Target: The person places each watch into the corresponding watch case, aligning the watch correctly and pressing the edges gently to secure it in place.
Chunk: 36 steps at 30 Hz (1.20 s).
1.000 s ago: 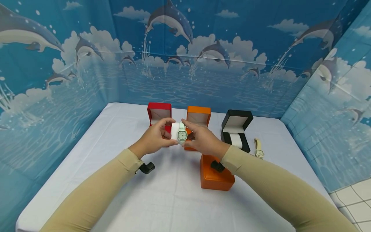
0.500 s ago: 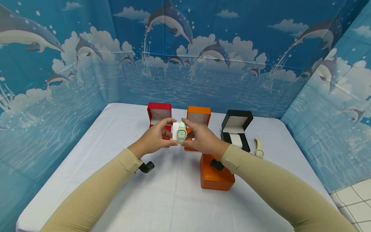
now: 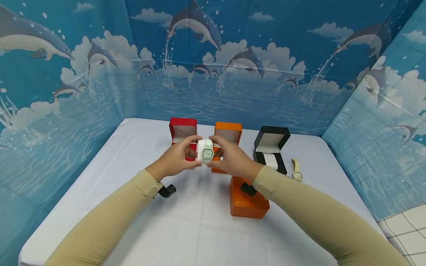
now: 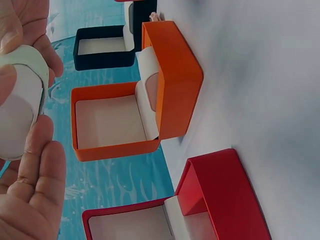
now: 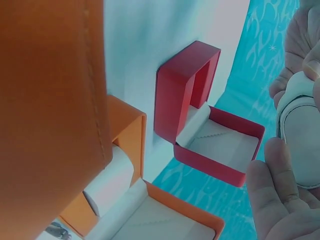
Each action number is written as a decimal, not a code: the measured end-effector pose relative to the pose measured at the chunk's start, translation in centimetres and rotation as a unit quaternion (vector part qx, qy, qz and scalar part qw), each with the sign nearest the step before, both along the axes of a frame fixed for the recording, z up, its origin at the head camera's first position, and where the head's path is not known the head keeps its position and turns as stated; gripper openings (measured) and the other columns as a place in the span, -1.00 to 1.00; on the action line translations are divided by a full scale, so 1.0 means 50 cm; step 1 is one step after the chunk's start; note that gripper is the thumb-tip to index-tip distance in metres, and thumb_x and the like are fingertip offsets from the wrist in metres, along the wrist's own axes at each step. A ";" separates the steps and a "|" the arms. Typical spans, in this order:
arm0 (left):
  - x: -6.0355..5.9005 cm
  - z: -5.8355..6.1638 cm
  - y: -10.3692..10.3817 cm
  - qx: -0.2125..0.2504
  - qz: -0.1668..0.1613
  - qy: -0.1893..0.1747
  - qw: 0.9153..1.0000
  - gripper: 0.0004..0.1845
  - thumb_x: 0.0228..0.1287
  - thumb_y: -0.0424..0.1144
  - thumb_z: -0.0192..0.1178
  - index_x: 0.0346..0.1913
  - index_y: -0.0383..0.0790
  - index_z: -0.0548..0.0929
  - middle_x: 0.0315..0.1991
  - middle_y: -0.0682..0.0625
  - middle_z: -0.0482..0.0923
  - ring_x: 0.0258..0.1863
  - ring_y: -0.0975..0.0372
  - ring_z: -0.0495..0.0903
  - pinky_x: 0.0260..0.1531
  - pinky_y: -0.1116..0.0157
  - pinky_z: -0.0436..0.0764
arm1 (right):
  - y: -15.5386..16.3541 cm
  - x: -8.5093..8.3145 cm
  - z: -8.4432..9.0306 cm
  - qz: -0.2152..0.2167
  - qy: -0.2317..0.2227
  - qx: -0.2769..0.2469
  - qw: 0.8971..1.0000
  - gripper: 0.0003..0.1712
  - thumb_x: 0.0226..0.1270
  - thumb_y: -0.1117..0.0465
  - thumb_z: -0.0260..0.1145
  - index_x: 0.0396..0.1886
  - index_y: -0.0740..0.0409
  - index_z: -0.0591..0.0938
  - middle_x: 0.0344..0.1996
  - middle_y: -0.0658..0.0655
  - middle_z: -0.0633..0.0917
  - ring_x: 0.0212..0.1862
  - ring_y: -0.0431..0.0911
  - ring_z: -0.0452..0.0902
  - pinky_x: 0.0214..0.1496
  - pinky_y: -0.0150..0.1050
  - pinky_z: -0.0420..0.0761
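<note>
Both hands' grip: mint watch [image 3: 208, 152], square face.

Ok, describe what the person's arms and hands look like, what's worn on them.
Both arms wear long, plain beige sleeves, the left sleeve and the right sleeve, reaching to the wrists. A small black device hangs under each wrist: one on the left, one on the right. The left hand and right hand are bare, without gloves.

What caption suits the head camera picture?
Both hands hold a pale green watch on its cushion above three open boxes.
</note>
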<state>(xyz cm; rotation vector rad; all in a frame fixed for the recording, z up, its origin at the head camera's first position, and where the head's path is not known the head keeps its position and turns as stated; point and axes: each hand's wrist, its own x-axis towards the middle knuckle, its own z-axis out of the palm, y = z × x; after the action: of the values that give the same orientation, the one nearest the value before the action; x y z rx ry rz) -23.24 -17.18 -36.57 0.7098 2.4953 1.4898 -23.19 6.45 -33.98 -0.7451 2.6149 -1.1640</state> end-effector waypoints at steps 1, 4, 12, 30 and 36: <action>0.000 0.000 0.000 0.000 0.000 0.000 1.000 -0.11 0.26 -0.33 0.51 0.57 -0.01 0.27 0.19 -0.12 0.63 0.02 0.12 0.75 -0.06 0.16 0.82 | 0.000 0.000 0.000 0.000 0.001 0.001 1.000 0.02 0.26 0.25 0.60 0.62 0.03 0.26 0.37 0.10 0.55 0.17 -0.03 0.73 0.11 -0.14 0.79; -0.001 0.000 -0.001 -0.001 0.004 -0.001 1.000 -0.10 0.25 -0.32 0.52 0.57 0.00 0.27 0.17 -0.09 0.65 0.01 0.12 0.75 -0.07 0.17 0.82 | 0.000 0.000 0.000 0.002 0.007 0.004 1.000 0.01 0.26 0.23 0.60 0.61 0.01 0.26 0.34 0.09 0.57 0.15 -0.03 0.73 0.11 -0.14 0.79; -0.004 -0.003 -0.003 -0.001 0.010 -0.002 1.000 -0.10 0.25 -0.35 0.51 0.57 -0.04 0.26 0.15 -0.10 0.66 0.00 0.11 0.75 -0.09 0.16 0.82 | -0.004 -0.004 -0.002 0.002 0.020 0.019 1.000 0.02 0.25 0.20 0.61 0.62 -0.01 0.27 0.23 0.06 0.63 0.12 -0.04 0.72 0.10 -0.15 0.79; -0.003 -0.004 -0.007 0.007 0.011 -0.002 1.000 -0.10 0.24 -0.38 0.51 0.56 -0.06 0.27 0.18 -0.10 0.64 0.00 0.10 0.75 -0.11 0.16 0.83 | -0.012 -0.002 0.002 0.003 0.022 0.030 0.999 0.03 0.24 0.22 0.62 0.62 0.00 0.28 0.16 0.09 0.64 0.06 0.00 0.74 0.04 -0.18 0.80; -0.001 -0.007 -0.008 0.011 0.011 0.003 1.000 -0.11 0.23 -0.38 0.52 0.54 -0.02 0.29 0.19 -0.09 0.62 0.01 0.09 0.74 -0.10 0.16 0.83 | -0.015 -0.005 0.000 0.007 0.029 0.030 0.999 0.01 0.22 0.22 0.63 0.60 0.01 0.32 0.12 0.10 0.64 -0.01 -0.01 0.73 0.00 -0.21 0.80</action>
<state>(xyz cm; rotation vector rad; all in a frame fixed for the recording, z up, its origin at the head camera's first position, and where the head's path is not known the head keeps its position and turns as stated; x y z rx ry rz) -23.27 -17.59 -36.91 0.6937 2.5024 1.5266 -23.43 5.70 -33.99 -0.7945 2.6751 -1.0708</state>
